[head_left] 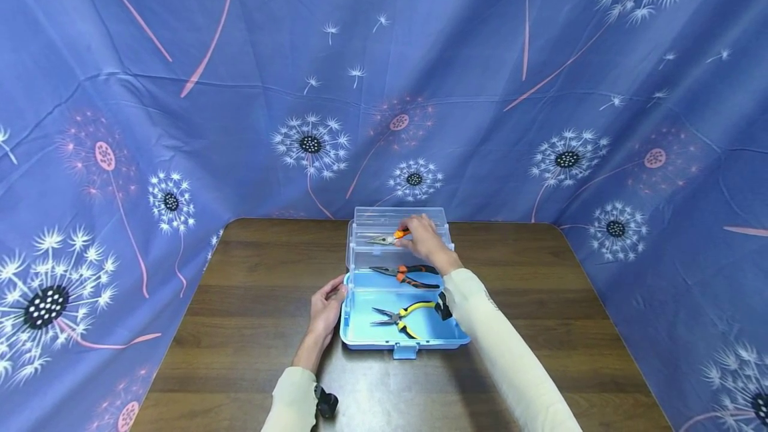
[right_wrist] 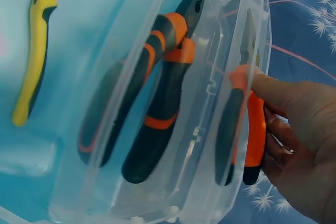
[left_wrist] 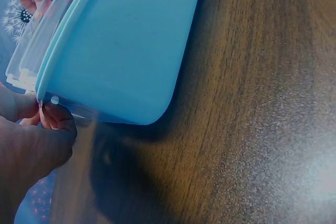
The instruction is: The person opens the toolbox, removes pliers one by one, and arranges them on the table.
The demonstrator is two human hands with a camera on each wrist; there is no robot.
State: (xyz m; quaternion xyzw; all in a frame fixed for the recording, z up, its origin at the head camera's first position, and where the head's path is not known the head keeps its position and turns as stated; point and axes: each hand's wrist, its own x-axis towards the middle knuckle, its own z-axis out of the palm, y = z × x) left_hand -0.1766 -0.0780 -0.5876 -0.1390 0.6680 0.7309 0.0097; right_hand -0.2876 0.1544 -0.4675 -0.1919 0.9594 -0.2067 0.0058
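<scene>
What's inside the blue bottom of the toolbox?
Yellow-and-black pliers lie in the blue bottom. In the head view, the right sleeve covers part of its right side, so whatever is under there can't be seen.

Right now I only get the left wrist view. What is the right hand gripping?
Observer: Pliers with orange-and-black handles; in the head view the right hand has their nose toward the person's left.
Operator: I see orange through the next clear tray. What is it?
Observer: Black-and-orange long-nose pliers, lying in that tray.
Operator: Anything in the toolbox's blue base?
Observer: Yes, yellow-and-black long-nose pliers, jaws open.
</scene>
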